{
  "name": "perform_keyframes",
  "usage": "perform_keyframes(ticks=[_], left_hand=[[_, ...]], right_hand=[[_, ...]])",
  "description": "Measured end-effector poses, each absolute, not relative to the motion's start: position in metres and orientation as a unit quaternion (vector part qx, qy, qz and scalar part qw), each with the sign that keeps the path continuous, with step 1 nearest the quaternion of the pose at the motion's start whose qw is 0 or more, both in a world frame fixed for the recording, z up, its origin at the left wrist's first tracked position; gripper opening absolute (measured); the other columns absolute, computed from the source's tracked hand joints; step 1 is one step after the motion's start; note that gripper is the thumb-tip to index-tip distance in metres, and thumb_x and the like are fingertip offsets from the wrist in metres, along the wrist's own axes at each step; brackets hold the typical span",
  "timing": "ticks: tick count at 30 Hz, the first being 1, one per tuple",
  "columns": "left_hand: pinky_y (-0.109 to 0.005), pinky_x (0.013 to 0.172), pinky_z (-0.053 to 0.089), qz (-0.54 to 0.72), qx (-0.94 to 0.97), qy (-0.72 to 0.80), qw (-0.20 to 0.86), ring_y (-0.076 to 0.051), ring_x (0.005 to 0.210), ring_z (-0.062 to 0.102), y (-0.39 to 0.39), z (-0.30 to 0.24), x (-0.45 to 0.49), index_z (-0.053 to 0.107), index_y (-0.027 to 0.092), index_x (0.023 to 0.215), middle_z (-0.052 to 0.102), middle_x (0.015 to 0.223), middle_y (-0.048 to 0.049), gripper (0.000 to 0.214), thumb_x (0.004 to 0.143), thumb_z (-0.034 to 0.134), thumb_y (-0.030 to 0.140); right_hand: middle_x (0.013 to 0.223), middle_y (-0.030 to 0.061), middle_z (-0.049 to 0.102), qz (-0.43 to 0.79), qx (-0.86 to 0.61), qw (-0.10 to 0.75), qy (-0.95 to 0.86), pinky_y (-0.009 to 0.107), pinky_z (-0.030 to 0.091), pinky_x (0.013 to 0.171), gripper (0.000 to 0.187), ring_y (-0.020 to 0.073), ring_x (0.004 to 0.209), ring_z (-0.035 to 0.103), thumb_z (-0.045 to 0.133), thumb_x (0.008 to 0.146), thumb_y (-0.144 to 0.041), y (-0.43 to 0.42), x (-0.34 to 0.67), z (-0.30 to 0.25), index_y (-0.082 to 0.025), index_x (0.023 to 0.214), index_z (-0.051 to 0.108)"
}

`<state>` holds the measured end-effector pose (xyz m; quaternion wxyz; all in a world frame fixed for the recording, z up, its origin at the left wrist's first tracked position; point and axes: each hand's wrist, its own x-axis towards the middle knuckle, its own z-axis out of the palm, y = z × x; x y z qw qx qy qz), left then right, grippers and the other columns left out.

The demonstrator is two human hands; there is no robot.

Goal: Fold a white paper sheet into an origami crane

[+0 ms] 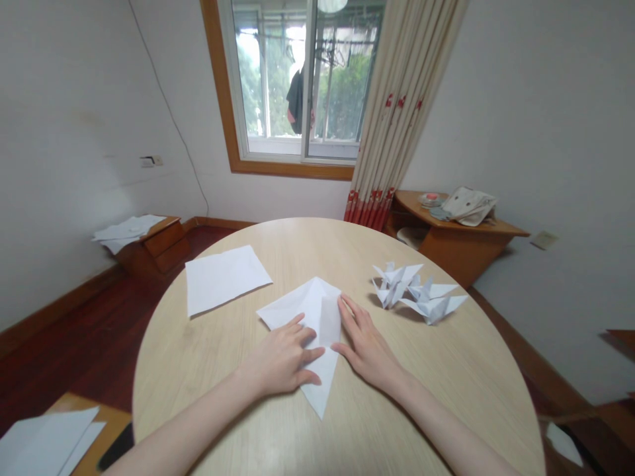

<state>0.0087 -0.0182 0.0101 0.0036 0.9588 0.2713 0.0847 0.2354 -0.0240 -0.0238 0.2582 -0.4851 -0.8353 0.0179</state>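
A partly folded sheet of white paper (325, 327) lies in front of me, one point towards me and its right side folded inward. My left hand (285, 354) rests on its left part with fingers spread, palm down. At the right edge, my right hand (364, 344) touches the paper with its fingertips and thumb, fingers stretched out. To the right stand several folded paper cranes (431, 304), close together. A stack of white paper (225, 277) lies at the left.
The round wooden table (238, 430) carries all of these. More paper (54, 439) lies on a seat at lower left, and other sheets (129, 228) on a low cabinet. A cloth bag (471, 205) sits on the corner desk (461, 231) beyond the table.
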Motion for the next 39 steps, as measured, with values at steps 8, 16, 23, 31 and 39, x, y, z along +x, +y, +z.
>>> perform_keyframes(ticks=[8,16,23,31,39], left_hand=[[-0.051,0.113,0.026,0.098,0.953,0.285,0.034,-0.026,0.107,0.059,-0.015,0.009,0.006,0.063,0.023,0.122,0.061,0.112,-0.0085,0.048,0.083,0.063,0.051],[-0.05,0.113,0.024,0.099,0.951,0.292,0.039,-0.026,0.111,0.057,-0.014,0.006,0.006,0.064,0.023,0.12,0.061,0.115,-0.0092,0.044,0.084,0.063,0.049],[-0.05,0.113,0.024,0.099,0.951,0.29,0.034,-0.026,0.109,0.057,-0.014,0.007,0.007,0.065,0.023,0.118,0.061,0.114,-0.0092,0.043,0.085,0.062,0.05],[-0.05,0.113,0.024,0.103,0.947,0.301,0.037,-0.025,0.109,0.057,-0.015,0.006,0.006,0.066,0.024,0.117,0.061,0.113,-0.0075,0.039,0.086,0.06,0.049],[-0.052,0.112,0.025,0.102,0.946,0.307,0.035,-0.026,0.111,0.056,-0.014,0.008,0.005,0.066,0.024,0.117,0.06,0.115,-0.0082,0.037,0.089,0.057,0.047]], right_hand=[[0.15,0.0156,0.028,-0.021,-0.49,0.259,-0.832,0.051,0.035,0.108,0.082,0.0298,0.139,0.027,0.05,0.092,-0.027,-0.021,0.235,-0.025,-0.027,0.151,-0.006],[0.148,0.0163,0.032,-0.025,-0.493,0.263,-0.829,0.053,0.037,0.106,0.077,0.0313,0.137,0.031,0.047,0.093,-0.027,-0.019,0.24,-0.023,-0.028,0.15,-0.004],[0.147,0.0153,0.032,-0.021,-0.485,0.261,-0.835,0.053,0.037,0.106,0.075,0.0308,0.136,0.032,0.047,0.093,-0.027,-0.019,0.244,-0.02,-0.029,0.15,0.0],[0.111,0.0147,0.059,-0.076,-0.52,0.209,-0.825,0.043,0.047,0.084,0.022,0.0292,0.103,0.056,0.052,0.091,-0.028,-0.023,0.237,-0.016,-0.016,0.109,0.053],[0.076,0.0066,0.063,-0.094,-0.516,0.138,-0.84,0.034,0.034,0.069,0.02,0.0225,0.076,0.057,0.046,0.093,-0.019,-0.028,0.228,-0.014,-0.018,0.075,0.055]])
